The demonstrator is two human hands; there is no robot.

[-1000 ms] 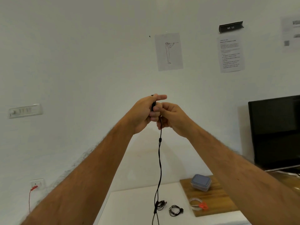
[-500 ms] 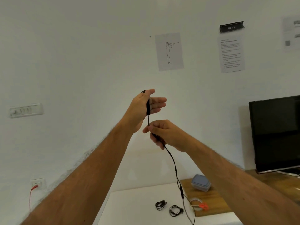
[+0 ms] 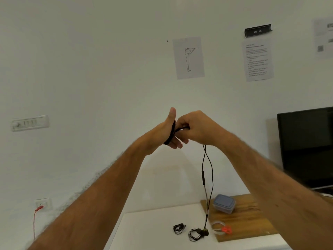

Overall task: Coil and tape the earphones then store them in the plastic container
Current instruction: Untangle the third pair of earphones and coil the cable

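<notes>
- The left hand (image 3: 166, 131) is raised in front of the white wall, thumb pointing up and fingers straight, with turns of the thin black earphone cable (image 3: 207, 170) wrapped across its palm and fingers.
- The right hand (image 3: 197, 128) sits just beside it, fingers curled, pinching the same cable where it leaves the coil.
- From under the right hand the cable drops as two strands, its long axis nearly vertical; an inline remote shows on the left strand, and the earbud ends hang down by the counter.
- Two small coiled black earphone bundles lie on the white counter (image 3: 147, 230): one (image 3: 179, 228) to the left, one (image 3: 195, 235) beside it, under the hanging ends.
- A brown wooden board (image 3: 241, 221) rests on the counter's right part.
- On the board stands the clear plastic container with a blue-grey lid (image 3: 224, 203), lid on.
- Near the board's front edge lies a clear tape roll with an orange-red piece (image 3: 221, 229).
- A dark screen (image 3: 306, 145) stands at far right.
</notes>
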